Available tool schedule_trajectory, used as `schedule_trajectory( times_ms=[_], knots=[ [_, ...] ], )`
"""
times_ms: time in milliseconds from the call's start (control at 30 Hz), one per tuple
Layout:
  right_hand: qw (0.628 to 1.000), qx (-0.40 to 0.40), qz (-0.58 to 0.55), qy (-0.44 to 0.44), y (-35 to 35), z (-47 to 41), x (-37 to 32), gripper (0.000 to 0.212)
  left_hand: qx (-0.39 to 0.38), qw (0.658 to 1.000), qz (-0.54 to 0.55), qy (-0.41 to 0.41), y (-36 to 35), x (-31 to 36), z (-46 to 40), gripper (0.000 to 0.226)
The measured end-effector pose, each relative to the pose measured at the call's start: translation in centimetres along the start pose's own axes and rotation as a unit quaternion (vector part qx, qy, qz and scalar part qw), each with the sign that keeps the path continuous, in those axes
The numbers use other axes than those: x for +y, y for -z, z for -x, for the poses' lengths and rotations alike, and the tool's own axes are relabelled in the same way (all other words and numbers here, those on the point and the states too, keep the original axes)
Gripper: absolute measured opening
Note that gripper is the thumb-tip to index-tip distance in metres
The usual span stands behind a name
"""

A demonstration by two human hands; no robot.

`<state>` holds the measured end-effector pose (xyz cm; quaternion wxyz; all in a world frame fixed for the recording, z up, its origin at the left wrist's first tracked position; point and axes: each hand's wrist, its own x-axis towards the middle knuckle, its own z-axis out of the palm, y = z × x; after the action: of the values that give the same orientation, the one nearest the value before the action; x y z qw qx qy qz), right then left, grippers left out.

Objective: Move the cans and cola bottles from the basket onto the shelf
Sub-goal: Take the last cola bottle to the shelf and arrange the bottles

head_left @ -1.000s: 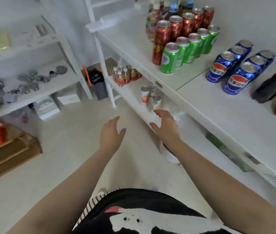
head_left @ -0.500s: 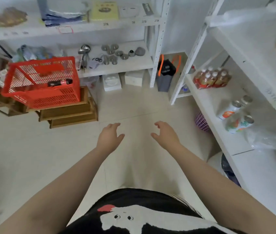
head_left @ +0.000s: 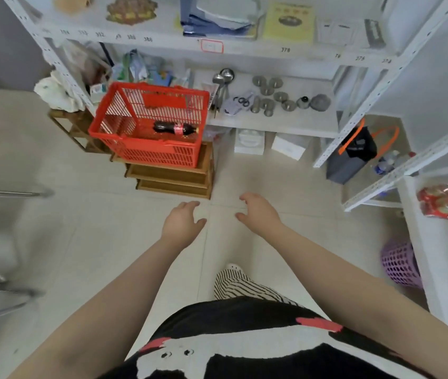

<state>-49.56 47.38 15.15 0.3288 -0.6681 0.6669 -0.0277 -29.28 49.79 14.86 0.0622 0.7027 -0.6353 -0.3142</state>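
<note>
A red plastic basket [head_left: 124, 143] stands on stacked wooden crates ahead and to the left. One cola bottle [head_left: 175, 128] with a red label lies on its side on the basket's floor. My left hand [head_left: 181, 223] and my right hand [head_left: 258, 212] hover over the tiled floor, well short of the basket. Both hands hold nothing and their fingers are loosely spread. The white shelf [head_left: 433, 258] on the right shows only its edge here, and the cans on it are out of frame.
The wooden crates [head_left: 173, 176] sit under the basket. A white rack [head_left: 277, 121] behind holds metal cups and ladles. A dark bag with orange handles [head_left: 354, 154] and a purple mesh basket [head_left: 400, 265] stand on the floor at right. Metal chair legs [head_left: 6, 192] are at left.
My view has swung left, away from the drinks shelf toward the red basket, which now sits closer and nearer the centre. Both hands stay empty in front of me.
</note>
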Motion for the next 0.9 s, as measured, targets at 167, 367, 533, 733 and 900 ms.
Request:
schedule_trajectory(
  times_ms=[167, 367, 533, 733, 900],
  knots=[
    [0.998, -0.035, 0.018, 0.044, 2.2, -8.0, -4.5, 0.049, 0.03, 0.998, 0.015, 0.06, 4.2, -2.1, -5.1, 0.053],
    [0.996, -0.049, 0.003, 0.071, 2.8, -15.7, -10.5, 0.046, 0.046, 0.994, 0.037, 0.094, 8.6, -5.5, -11.3, 0.053],
    [0.997, -0.049, -0.022, 0.052, 1.9, -22.6, -15.2, 0.049, 0.032, 0.996, 0.037, 0.074, 12.8, -8.9, -18.5, 0.053],
    [0.994, -0.012, -0.094, -0.047, 0.5, -30.1, -20.3, 0.05, -0.003, 0.999, 0.023, 0.035, 19.5, -14.3, -27.9, 0.054],
    [0.977, 0.018, -0.165, -0.134, -0.6, -35.7, -23.0, 0.045, -0.031, 0.999, -0.007, 0.001, 23.4, -17.6, -35.9, 0.054]
  ],
)
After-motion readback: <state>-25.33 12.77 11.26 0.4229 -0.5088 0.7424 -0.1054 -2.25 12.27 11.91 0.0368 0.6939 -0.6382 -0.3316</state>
